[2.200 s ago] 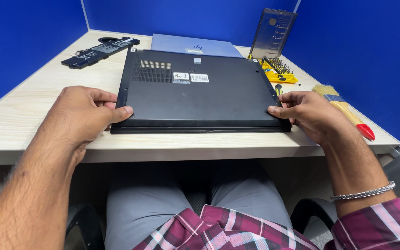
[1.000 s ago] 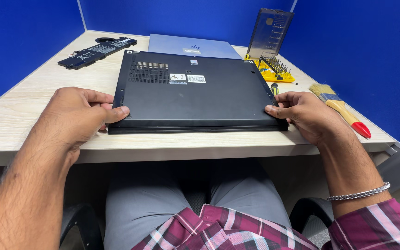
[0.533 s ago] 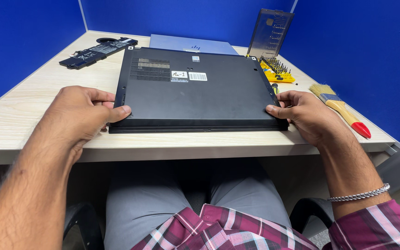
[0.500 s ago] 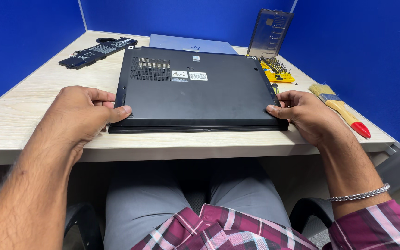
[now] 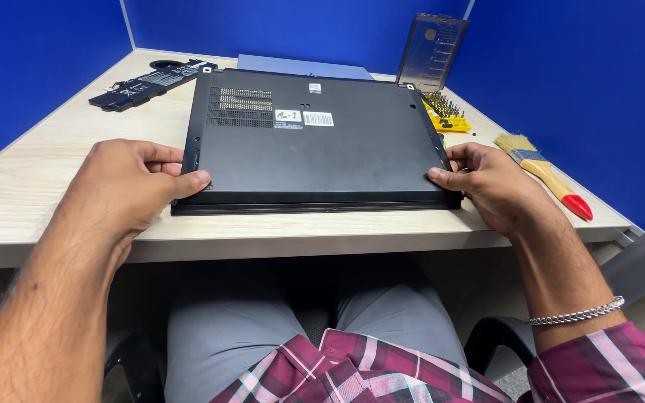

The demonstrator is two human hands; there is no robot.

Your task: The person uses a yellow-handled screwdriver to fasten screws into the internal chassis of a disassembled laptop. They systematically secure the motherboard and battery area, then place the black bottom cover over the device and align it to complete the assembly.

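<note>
Black laptop (image 5: 315, 142) lying underside up on desk (image 5: 54, 186), square to the near edge, long axis left to right, directly ahead between both hands. Left hand (image 5: 125, 186) clasping near left corner, thumb on base; right hand (image 5: 487, 179) clasping near right corner likewise. Equally close. Brush (image 5: 543, 173) further right.

Single head-worn cam, looking down and forward from the seated person's viewpoint. Close range: surface (image 5: 54, 186) fills mid-frame, blue partition walls (image 5: 576, 89) behind and on both sides, own lap at bottom edge. No second view, so no overlap.
</note>
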